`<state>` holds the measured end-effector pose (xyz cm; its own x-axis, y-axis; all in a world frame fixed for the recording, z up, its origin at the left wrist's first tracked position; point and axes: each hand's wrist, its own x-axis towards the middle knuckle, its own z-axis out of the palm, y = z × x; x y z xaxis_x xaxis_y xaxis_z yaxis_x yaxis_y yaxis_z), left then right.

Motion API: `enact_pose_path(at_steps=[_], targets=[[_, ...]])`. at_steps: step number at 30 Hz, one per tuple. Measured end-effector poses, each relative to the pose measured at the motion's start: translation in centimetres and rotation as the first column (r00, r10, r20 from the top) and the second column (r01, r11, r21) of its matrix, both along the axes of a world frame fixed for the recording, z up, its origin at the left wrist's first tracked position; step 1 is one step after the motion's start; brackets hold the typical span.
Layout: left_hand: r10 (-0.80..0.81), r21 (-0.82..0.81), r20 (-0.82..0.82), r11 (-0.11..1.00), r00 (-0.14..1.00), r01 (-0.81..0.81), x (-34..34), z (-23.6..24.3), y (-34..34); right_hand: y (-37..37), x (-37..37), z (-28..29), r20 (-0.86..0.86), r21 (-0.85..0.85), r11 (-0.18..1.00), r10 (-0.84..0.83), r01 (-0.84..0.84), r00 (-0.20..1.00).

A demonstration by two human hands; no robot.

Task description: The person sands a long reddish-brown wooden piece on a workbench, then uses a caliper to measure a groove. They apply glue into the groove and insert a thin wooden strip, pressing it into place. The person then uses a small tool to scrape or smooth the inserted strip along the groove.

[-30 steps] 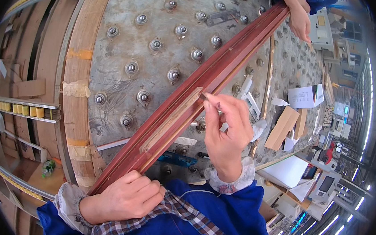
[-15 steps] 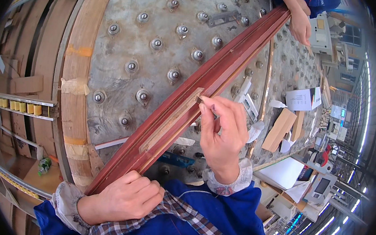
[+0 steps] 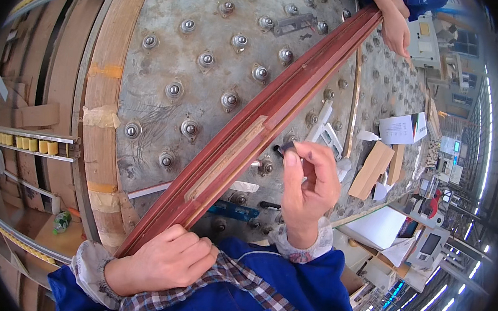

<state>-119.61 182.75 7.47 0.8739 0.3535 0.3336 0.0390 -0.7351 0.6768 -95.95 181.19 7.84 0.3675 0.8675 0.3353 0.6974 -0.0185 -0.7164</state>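
Observation:
A long reddish-brown wooden moulding (image 3: 277,107) lies slantwise across a grey metal table (image 3: 169,48) studded with ball rollers. Part of its face is a pale bare patch (image 3: 225,153). My left hand (image 3: 169,258) grips the near end of the moulding. My right hand (image 3: 308,184) is raised just right of the moulding, pinching a small dark tool (image 3: 282,148) between thumb and fingers, its tip close to the wood's edge. Another person's hand (image 3: 397,32) rests on the far end of the moulding.
A thick wooden rim (image 3: 103,113) with tape patches borders the table on the left. Thin wood strip (image 3: 354,99), a white ruler-like piece (image 3: 323,123), papers (image 3: 402,128), cardboard pieces (image 3: 372,169) and a blue tool (image 3: 232,209) lie to the right and near me.
My right hand has drawn back from the moulding to the right and now holds the small tool off the wood. The left hand has stayed on the near end.

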Motion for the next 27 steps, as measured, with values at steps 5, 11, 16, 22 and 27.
enact_pose_path(at_steps=[5,11,16,22,27], targets=[[-0.019,-0.002,-0.019,1.0,1.0,0.019,0.1,0.4,0.1,-3.1,0.5,-2.1,0.074,-0.116,0.992,0.062,-0.053,0.995],[-0.031,0.007,-0.046,0.999,0.998,0.031,0.1,0.6,0.2,1.9,1.4,-0.1,0.309,0.072,0.997,-0.041,0.019,0.95],[-0.036,-0.007,-0.052,0.999,0.998,0.036,-0.1,0.6,0.1,4.2,1.8,0.2,0.465,0.052,0.995,0.051,-0.085,0.884],[-0.043,-0.003,-0.075,0.999,0.996,0.043,0.0,0.5,-0.1,3.5,0.8,0.8,0.61,0.019,0.975,0.165,-0.222,0.775],[-0.043,-0.013,-0.066,0.999,0.997,0.042,-0.1,0.5,0.0,3.4,2.0,1.2,0.398,-0.047,0.949,0.304,-0.311,0.866]])
